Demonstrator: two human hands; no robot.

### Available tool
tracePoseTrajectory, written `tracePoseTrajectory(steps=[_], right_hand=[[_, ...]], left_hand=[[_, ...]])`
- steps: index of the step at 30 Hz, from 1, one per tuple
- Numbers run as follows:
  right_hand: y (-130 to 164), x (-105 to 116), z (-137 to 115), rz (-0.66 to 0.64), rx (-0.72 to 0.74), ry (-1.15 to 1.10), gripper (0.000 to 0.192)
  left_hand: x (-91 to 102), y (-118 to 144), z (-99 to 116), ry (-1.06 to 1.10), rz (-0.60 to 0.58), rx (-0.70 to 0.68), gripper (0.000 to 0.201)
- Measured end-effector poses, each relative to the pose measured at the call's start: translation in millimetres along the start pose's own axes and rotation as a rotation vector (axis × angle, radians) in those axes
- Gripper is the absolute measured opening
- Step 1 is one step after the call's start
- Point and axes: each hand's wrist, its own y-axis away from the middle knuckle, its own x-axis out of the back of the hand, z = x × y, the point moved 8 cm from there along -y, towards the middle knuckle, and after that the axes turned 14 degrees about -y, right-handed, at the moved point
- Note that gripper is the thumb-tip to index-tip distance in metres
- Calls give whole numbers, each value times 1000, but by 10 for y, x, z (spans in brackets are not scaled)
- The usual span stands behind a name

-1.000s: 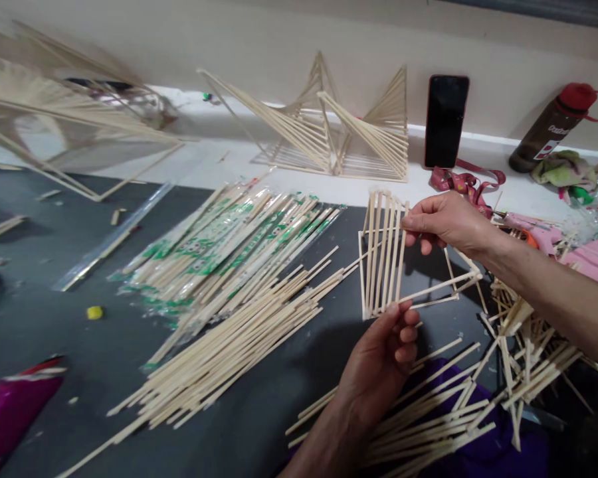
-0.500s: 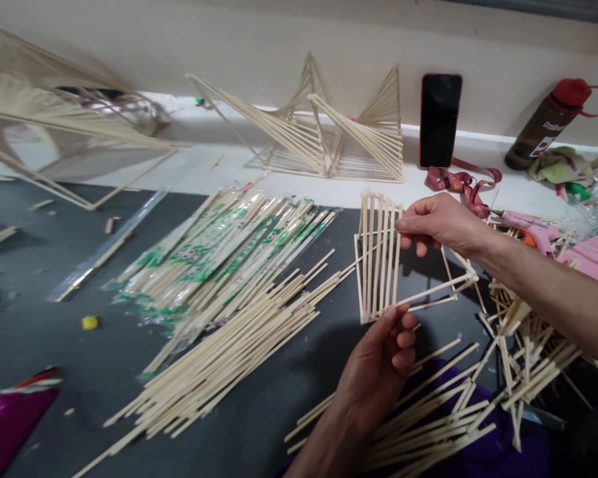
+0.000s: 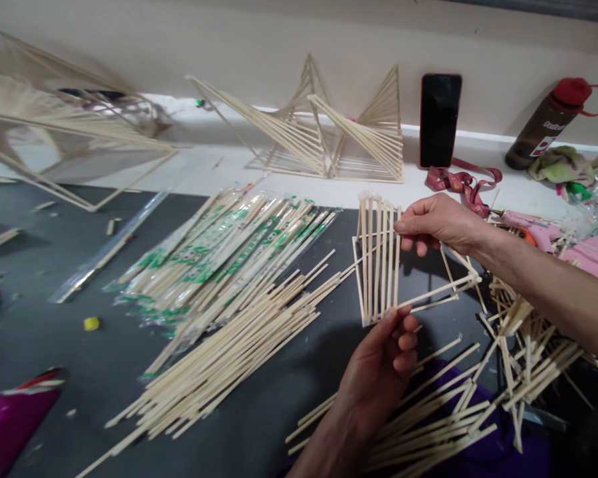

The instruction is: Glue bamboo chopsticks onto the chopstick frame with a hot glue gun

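Observation:
A small frame of thin wooden sticks [image 3: 377, 262] stands before me, with several sticks set side by side across it and longer ones reaching to the right. My right hand [image 3: 436, 224] pinches the upper end of its rightmost stick [image 3: 397, 269] between thumb and fingers. Lower down, my left hand [image 3: 381, 362] closes thumb and forefinger on that stick's lower end, at the frame's bottom corner. Its other fingers are curled. The fingertips hide the exact points where the stick meets the frame.
Loose sticks [image 3: 229, 362] and plastic-wrapped chopsticks [image 3: 219, 249] lie left. More sticks [image 3: 538, 358] and a pink glue gun [image 3: 538, 229] are right. Behind stand a twisted stick model [image 3: 289, 126], a phone [image 3: 440, 119] and a bottle [image 3: 543, 126]. A larger model [image 3: 74, 126] is far left.
Both hands keep their pinch on the stick. The small frame's top has shifted very slightly left; otherwise the scene looks the same.

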Motion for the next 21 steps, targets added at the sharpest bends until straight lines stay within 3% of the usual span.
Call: tracePoseTrajectory(steps=[14, 21], right_hand=[[-67, 5, 38, -53, -13, 1, 23], [5, 25, -21, -11, 49, 153, 32]], left_hand=[[-16, 14, -4, 16, 6, 6, 31], [-13, -3, 2, 15, -16, -18, 26]])
